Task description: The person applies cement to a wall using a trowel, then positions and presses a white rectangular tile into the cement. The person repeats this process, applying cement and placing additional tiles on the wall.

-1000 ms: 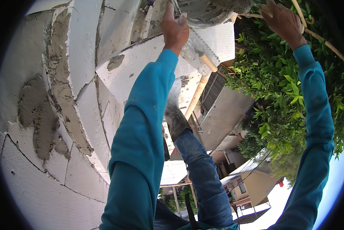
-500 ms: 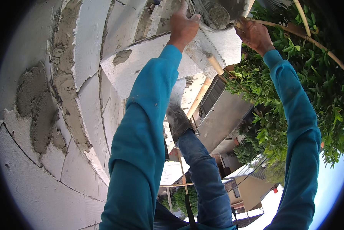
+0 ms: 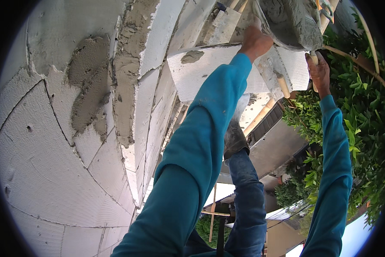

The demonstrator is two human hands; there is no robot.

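A bucket point(image 3: 266, 23) of wet grey mortar point(image 3: 293, 21) is at the top of the view. My left hand point(image 3: 255, 40) is closed on its near-left rim, fingertips partly hidden. My right hand point(image 3: 320, 73) grips a trowel's wooden handle point(image 3: 314, 60) just below the bucket's right side; mortar hides the trowel's blade. A notched trowel point(image 3: 278, 64) with a wooden handle lies beside my hands on a white board point(image 3: 205, 70). A flat blade tool point(image 3: 222, 25) lies further up, left of the bucket.
White block masonry point(image 3: 72, 180) with patches and a band of mortar point(image 3: 130, 51) fills the left. Bamboo poles point(image 3: 368, 38) and dense leaves point(image 3: 355, 120) are on the right. My booted leg point(image 3: 235, 137) is between my arms; walls and roofs show far below.
The view has swung, shifting the scene rightward. My right hand has moved from right of the bucket to its lower-right edge. My left hand stays at the rim.
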